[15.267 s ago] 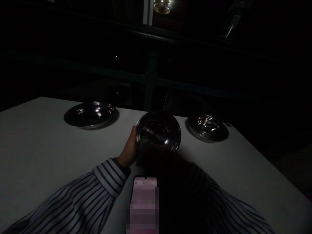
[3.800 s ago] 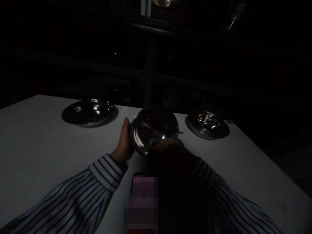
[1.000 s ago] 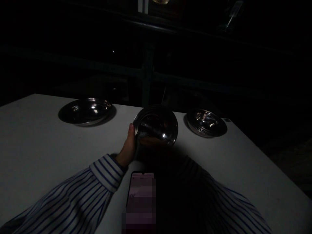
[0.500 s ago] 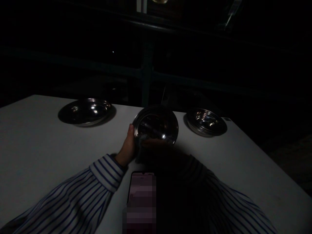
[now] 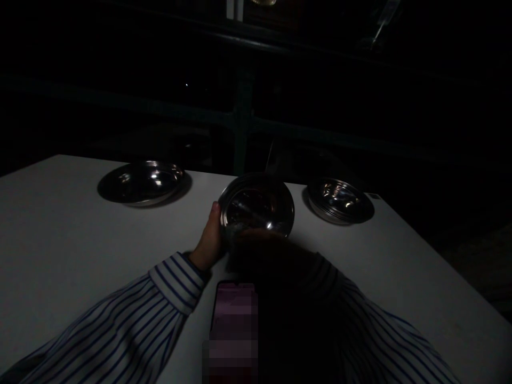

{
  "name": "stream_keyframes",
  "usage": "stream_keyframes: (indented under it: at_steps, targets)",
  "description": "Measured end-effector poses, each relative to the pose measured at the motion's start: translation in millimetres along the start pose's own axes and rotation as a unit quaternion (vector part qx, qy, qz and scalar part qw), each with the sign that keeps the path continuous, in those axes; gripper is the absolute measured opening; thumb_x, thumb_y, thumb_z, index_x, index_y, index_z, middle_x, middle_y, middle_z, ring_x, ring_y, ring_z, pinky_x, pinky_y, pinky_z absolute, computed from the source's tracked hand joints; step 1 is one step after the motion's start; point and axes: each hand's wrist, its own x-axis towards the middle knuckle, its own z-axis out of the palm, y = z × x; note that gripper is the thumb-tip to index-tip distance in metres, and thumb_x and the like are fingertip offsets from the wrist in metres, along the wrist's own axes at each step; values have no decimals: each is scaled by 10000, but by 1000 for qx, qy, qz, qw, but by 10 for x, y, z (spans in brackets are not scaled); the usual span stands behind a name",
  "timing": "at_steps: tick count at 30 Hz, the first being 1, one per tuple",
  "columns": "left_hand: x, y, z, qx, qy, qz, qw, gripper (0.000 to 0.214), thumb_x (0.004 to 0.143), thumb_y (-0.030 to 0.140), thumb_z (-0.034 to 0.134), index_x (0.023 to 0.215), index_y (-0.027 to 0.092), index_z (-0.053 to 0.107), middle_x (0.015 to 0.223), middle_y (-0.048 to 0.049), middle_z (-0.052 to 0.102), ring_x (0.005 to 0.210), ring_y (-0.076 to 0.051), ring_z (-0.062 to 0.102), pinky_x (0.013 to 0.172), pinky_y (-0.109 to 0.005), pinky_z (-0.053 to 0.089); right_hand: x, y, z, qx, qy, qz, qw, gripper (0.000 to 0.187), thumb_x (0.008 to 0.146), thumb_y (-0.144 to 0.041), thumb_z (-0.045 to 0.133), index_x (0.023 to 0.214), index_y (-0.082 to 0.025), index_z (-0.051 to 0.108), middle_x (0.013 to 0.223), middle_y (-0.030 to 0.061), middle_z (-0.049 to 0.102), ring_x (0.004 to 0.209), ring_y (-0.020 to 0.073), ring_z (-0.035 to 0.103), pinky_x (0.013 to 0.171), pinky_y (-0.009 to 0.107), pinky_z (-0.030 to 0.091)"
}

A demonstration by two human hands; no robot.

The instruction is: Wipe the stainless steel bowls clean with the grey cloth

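My left hand (image 5: 208, 242) grips a shiny steel bowl (image 5: 260, 200) by its left rim, the thumb along the edge. The bowl is tilted with its hollow side facing me. In deep shadow, my right hand (image 5: 266, 248) is at the bowl's lower inside. It seems closed on a dull, greyish cloth (image 5: 237, 230), of which only a small edge shows; its fingers are mostly lost in the dark. Below the hands a phone (image 5: 234, 309) with a lit screen lies on the white table (image 5: 72, 245).
On the table's far left sits a wide steel bowl (image 5: 142, 184). Far right stands a stack of several nested steel bowls (image 5: 340, 200), near a small label (image 5: 374, 196) at the table edge. Behind the table, a dark metal frame (image 5: 241, 122) rises in the gloom.
The right hand and cloth have shifted very slightly against the bowl, and the cloth's hanging edge shows less. The left hand keeps its hold; the view has moved a little.
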Motion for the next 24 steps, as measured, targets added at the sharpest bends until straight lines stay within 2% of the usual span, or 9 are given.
stream_keyframes:
  at_steps: [2,5,7,10,12,15,18,21,24]
  targets:
    - [31,-9,-31,9,2,9,1000,507,757,604,458,957,188,666,1011,-64,693,1150,-284,505,1011,-431,340,-85,34,-137,-38,-35,15,999,281,774,-160,575,1043,-219,629,1079,48,631,995,202,572,841,356,438]
    - [59,-27,-66,18,16,12,1000,495,764,595,457,962,190,660,1014,-67,689,1130,-278,521,1013,-440,326,-153,54,-283,-104,-62,74,990,279,692,-195,669,971,-200,661,1030,67,646,983,281,568,821,440,420]
    - [54,-32,-64,10,29,11,999,499,764,601,450,970,196,659,1002,-62,691,1123,-277,526,1009,-444,328,-114,25,-256,-113,-57,80,989,253,713,-189,648,965,-188,657,1031,70,643,989,279,564,821,429,421]
    - [28,-24,-44,-3,37,2,999,494,756,609,453,937,203,670,961,-48,703,1115,-280,531,998,-438,347,6,-59,-88,-94,-44,57,993,241,814,-164,523,1035,-197,613,1083,49,621,985,192,573,814,322,438]
    - [19,-13,-40,1,31,4,1000,489,755,607,453,917,202,675,946,-48,707,1116,-279,532,994,-427,358,50,-102,7,-86,-23,44,995,233,834,-165,485,1035,-200,596,1073,39,618,960,154,579,786,275,443]
    - [31,9,-54,14,21,10,1000,498,758,606,450,947,200,669,970,-54,704,1125,-277,527,998,-421,356,3,-95,19,-113,-2,57,992,179,823,-208,498,959,-189,614,991,53,644,903,180,594,761,309,440]
    - [46,46,-62,15,5,-8,1000,535,758,625,430,957,188,667,976,-72,702,1130,-290,523,996,-431,357,-92,-24,-69,-151,-19,74,986,158,801,-257,518,879,-199,642,936,46,664,889,218,594,764,357,417]
    - [45,90,-58,-3,-14,-28,1000,592,765,646,380,993,172,652,994,-93,696,1132,-304,520,979,-440,375,-122,25,-116,-163,-25,70,984,157,784,-288,536,855,-210,652,938,40,664,904,220,585,753,339,401]
    - [39,112,-67,-21,28,-33,999,584,768,641,383,1081,195,594,990,-82,697,1101,-298,548,953,-449,399,-97,19,-92,-166,-16,78,983,211,798,-318,518,915,-196,644,926,72,659,856,219,592,716,324,403]
